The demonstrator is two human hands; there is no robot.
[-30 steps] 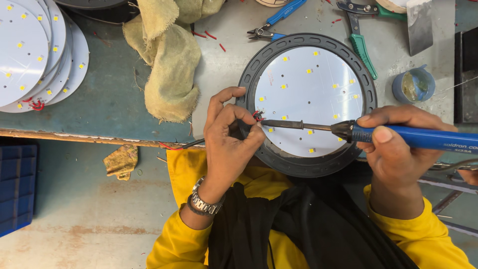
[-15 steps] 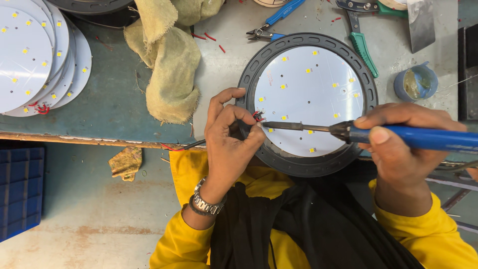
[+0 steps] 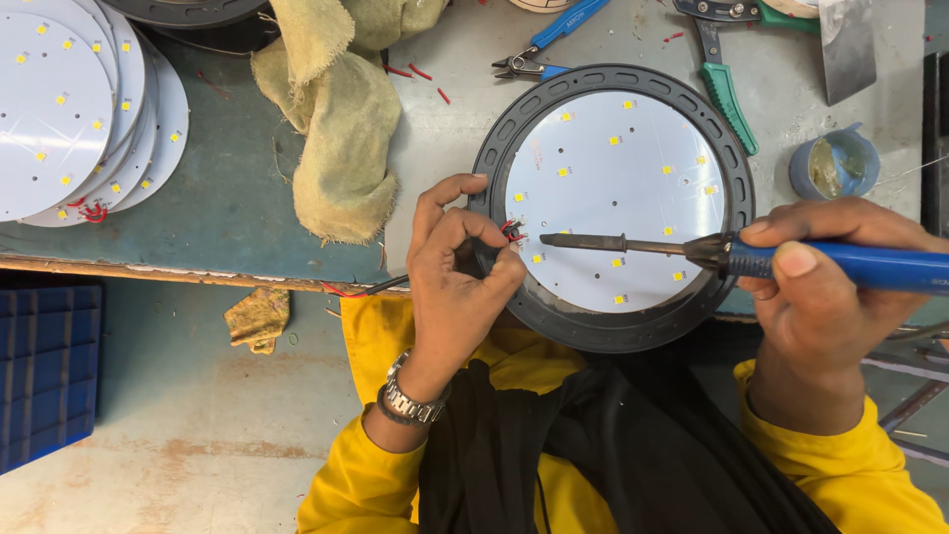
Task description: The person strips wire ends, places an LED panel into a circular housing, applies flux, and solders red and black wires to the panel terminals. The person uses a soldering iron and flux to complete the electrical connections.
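My left hand [image 3: 455, 287] pinches thin, floppy wires [image 3: 512, 231] at the light, stiff LED disc [image 3: 618, 198]; my right hand [image 3: 816, 287] grips the iron [image 3: 751, 257] by its blue handle.

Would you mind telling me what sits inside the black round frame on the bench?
Inside the black round frame lies a white disc dotted with small yellow squares. The soldering iron reaches across it. Whatever is under the disc is covered.
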